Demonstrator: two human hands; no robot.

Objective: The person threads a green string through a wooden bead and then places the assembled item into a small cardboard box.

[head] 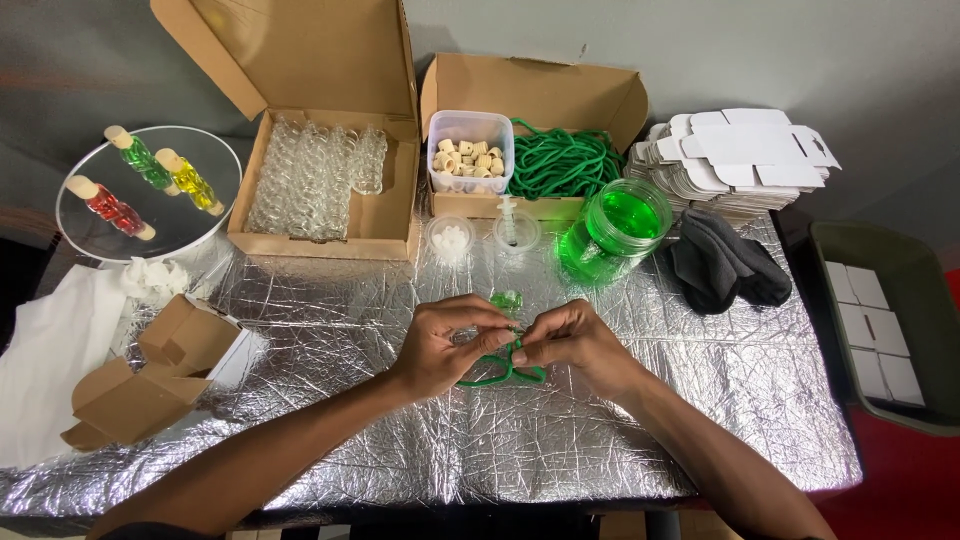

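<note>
1. While the foil-covered table (pixel 620 420) fills the head view, both hands are seen meeting at its centre: the left hand (pixel 450 345) and the right hand (pixel 570 340) are brought fingertip to fingertip, pinched shut on a green cord (pixel 500 372).
2. A small glass bottle (pixel 506 300) with green contents is glimpsed just at twelve o'clock of the fingertips; whether it is gripped or only touched cannot be told.
3. The cord is looped below the fingers, its ends trailing onto the foil towards six o'clock.
4. At twelve o'clock, a cardboard box (pixel 560 95) is laid open, holding more green cords (pixel 560 165) and a clear tub of corks (pixel 470 155).
5. At eleven o'clock, a second open box of empty glass bottles (pixel 310 180) is set.
6. At one o'clock, a jar of green liquid (pixel 625 220) is stood, with a dark cloth (pixel 720 265) just beside it and flat white cartons (pixel 735 150) stacked behind.
7. At ten o'clock, a round mirror tray (pixel 100 225) is placed, carrying three corked bottles of green, yellow and red.
8. At eight o'clock, folded brown boxes (pixel 150 380) are heaped.
</note>
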